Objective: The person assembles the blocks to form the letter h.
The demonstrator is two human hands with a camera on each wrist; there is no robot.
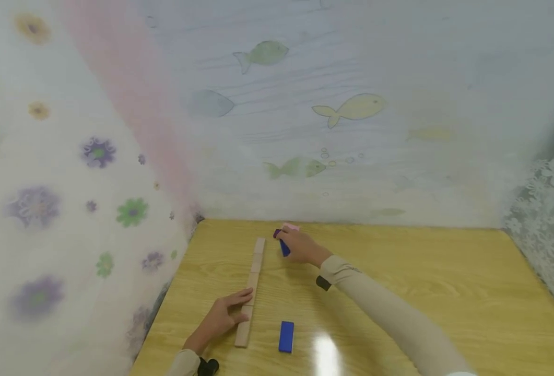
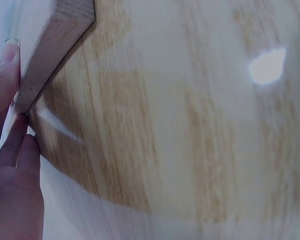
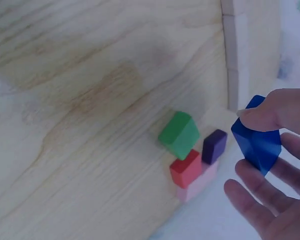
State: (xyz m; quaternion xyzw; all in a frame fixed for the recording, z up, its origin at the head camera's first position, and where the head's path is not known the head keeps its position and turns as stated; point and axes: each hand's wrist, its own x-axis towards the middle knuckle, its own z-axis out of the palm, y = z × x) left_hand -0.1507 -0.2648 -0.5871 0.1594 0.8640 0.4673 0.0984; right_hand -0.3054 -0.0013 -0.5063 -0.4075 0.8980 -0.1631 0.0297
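1. Nearest lies a smooth, bright blue rectangular block (image 1: 286,337), flat on the yellow wood-grain bench (image 1: 446,292), its long sides pointing away from the person; its top is evenly coloured.
2. Of the 2 hands, the left hand (image 1: 220,318) is nearer, fingers extended and loosely parted, thumb and a fingertip touching the left side of the row, with no grip around it.
3. That row of pale wooden blocks (image 1: 244,329) shows at least 4 pieces set end to end in a nearly straight line running away from the person. They look unpainted, pinkish-beige, with square-cut edges and fine grain.
4. Farther off, right of the row's far end, the right hand (image 1: 300,246) pinches a deep blue angular block (image 3: 260,145) between thumb and fingers, opened only to its width. Its faces are smooth, 1 catching a lighter sheen; whether it touches the bench I cannot tell.
5. Close by, near the bench's far edge, 4 blocks cluster: a green angular block (image 3: 180,135), a red block (image 3: 186,168), a dark purple block (image 3: 214,146) and a pale pink block (image 3: 200,185), partly hidden behind the red.
6. Behind stands a pale wall (image 1: 422,78) with drawn fish.
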